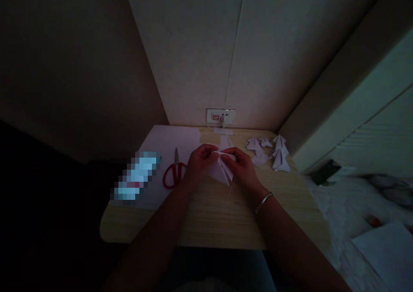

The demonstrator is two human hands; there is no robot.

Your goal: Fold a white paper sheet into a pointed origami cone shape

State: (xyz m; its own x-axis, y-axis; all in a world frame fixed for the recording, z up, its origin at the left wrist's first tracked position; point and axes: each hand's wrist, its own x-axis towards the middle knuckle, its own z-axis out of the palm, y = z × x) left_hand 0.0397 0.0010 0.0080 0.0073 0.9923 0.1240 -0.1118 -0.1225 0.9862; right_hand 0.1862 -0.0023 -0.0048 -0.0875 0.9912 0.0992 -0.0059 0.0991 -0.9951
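Observation:
Between my two hands is a piece of folded white paper (222, 171), its pointed end toward me, above the wooden table (219, 223). My left hand (203, 160) pinches its upper left edge. On the other side, my right hand (238, 160) grips the upper right edge, thumb close to the left thumb. A bracelet circles the right wrist. Left of my left hand, scissors with red handles (174, 175) lie on white paper sheets (177, 135), blades pointing away from me. Several folded paper pieces (280, 154) rest at the table's back right.
A lit, blurred-out phone-like object (137, 175) lies on the sheets at left. A wall socket (220, 116) with a plug sits just behind the table. To the right are a pale bedding-like surface (342, 223) and another white sheet (387, 249).

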